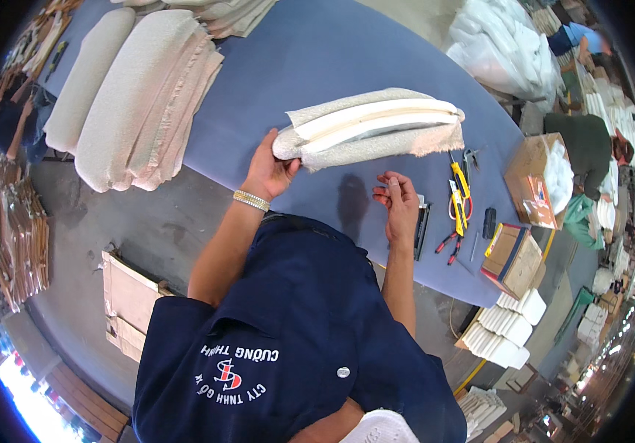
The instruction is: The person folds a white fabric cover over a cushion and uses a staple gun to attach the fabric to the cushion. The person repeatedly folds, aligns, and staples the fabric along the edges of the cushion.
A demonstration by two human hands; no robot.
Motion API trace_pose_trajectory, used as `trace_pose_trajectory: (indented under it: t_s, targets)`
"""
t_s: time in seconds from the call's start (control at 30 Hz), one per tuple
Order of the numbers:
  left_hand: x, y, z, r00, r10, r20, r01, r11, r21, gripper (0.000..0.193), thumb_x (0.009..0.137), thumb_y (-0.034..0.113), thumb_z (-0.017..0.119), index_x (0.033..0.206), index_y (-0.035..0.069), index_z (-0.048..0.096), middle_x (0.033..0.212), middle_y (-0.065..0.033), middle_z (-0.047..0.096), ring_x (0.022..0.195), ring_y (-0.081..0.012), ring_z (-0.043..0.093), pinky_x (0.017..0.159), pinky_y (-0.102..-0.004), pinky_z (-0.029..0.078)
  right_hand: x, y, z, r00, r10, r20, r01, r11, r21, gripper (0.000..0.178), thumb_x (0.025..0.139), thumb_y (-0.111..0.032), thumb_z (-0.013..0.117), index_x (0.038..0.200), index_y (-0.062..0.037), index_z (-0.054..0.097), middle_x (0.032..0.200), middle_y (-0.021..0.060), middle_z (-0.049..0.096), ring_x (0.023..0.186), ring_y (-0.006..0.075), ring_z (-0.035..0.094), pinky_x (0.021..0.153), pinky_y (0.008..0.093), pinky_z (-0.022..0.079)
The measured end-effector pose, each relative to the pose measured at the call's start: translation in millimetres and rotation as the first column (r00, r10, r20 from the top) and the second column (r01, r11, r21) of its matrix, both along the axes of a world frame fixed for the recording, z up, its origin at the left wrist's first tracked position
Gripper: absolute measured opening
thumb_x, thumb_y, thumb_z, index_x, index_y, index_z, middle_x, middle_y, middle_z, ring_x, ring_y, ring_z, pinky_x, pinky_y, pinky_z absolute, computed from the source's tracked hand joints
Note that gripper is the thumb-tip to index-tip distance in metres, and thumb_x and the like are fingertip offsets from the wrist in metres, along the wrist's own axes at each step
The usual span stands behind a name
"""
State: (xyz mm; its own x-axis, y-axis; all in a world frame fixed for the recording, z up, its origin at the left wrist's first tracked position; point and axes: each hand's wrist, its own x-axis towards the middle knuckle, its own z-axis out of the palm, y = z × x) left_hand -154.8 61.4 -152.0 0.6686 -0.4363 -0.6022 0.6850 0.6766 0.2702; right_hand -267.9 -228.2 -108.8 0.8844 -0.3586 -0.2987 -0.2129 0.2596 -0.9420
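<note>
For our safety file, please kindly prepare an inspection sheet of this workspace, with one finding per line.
Surface: blue-grey table, partly covered.
Job's things: curved piece with beige fabric along its sides and white material exposed; fabric stack at left.
Clutter: yellow tools and red-handled pliers lie at right.
Left grip: holds the curved piece's left end.
Right grip: holds nothing, fingers partly curled.
Cables: nothing clearly seen.
Surroundings: white plastic bags, stacked white pieces, another person.

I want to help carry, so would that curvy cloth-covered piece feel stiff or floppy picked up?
The curved fabric-covered piece is probably stiff, since it holds its arc with the left hand at just one end. Its frayed edge looks thin, so that may flop. The rough-looking fabric likely isn't slippery.
</note>
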Motion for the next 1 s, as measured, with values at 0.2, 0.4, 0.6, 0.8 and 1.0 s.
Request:
trace_pose_trajectory:
  t_s: [0.2, 0.4, 0.6, 0.8, 1.0]
  targets:
    - [-19, -24, 43, 0.996, 0.008, 0.091, -0.029, 0.972, 0.234, 0.062, 0.103, 0.042, 0.061, 0.152, 0.010, 0.042, 0.140, -0.0093, 0.060, 0.122, -0.0258, 0.063, 0.102, -0.0483, 0.054, 7, -6, 26, 0.983, 0.092, 0.157, -0.054, 0.972, -0.228, 0.030, 0.108, -0.025, 0.058, 0.100, 0.0011, 0.069, 0.091, 0.0083, 0.073, 0.081, 0.0139, 0.067, 0.075, 0.0295, 0.056]
    - [-40, -28, 44, 0.841, -0.277, 0.465, -0.034, 0.830, 0.557, 0.073, 0.092, 0.018, 0.079, 0.153, 0.004, 0.040, 0.139, -0.0151, 0.059, 0.129, -0.0227, 0.057, 0.111, -0.0401, 0.045, -16, -13, -6, 0.975, 0.184, -0.124, -0.192, 0.980, -0.058, 0.046, 0.111, -0.038, 0.050, 0.089, -0.0013, 0.067, 0.092, 0.0102, 0.071, 0.079, 0.0154, 0.066, 0.076, 0.0316, 0.056]
    - [-63, -38, 81, 0.607, -0.498, 0.619, -0.106, 0.721, 0.685, 0.080, 0.086, 0.013, 0.083, 0.155, 0.004, 0.042, 0.146, -0.0137, 0.058, 0.134, -0.0221, 0.055, 0.113, -0.0379, 0.043, -45, -17, -6, 0.984, 0.047, -0.172, -0.011, 0.978, 0.207, 0.067, 0.107, -0.064, 0.035, 0.103, -0.0032, 0.064, 0.087, 0.0092, 0.068, 0.080, 0.0195, 0.065, 0.078, 0.0376, 0.054]
    - [-69, -69, 129, 0.052, -0.666, 0.744, -0.160, 0.730, 0.665, 0.081, 0.073, 0.001, 0.080, 0.148, 0.017, 0.056, 0.150, -0.0078, 0.058, 0.137, -0.0323, 0.055, 0.116, -0.0447, 0.045, -78, -11, -5, 0.977, -0.111, -0.183, 0.183, 0.879, 0.441, 0.090, 0.098, -0.076, 0.041, 0.156, -0.0067, 0.038, 0.156, 0.0140, 0.045, 0.142, 0.0288, 0.045, 0.115, 0.0483, 0.038]
    - [-70, -85, 144, -0.208, -0.722, 0.660, -0.259, 0.691, 0.674, 0.085, 0.071, 0.002, 0.079, 0.149, 0.022, 0.055, 0.146, -0.0049, 0.061, 0.131, -0.0327, 0.060, 0.110, -0.0425, 0.050, -106, 14, -3, 0.974, -0.227, -0.019, 0.183, 0.731, 0.658, 0.081, 0.100, -0.063, 0.051, 0.159, -0.0098, 0.035, 0.159, 0.0116, 0.043, 0.145, 0.0327, 0.043, 0.118, 0.0531, 0.038]
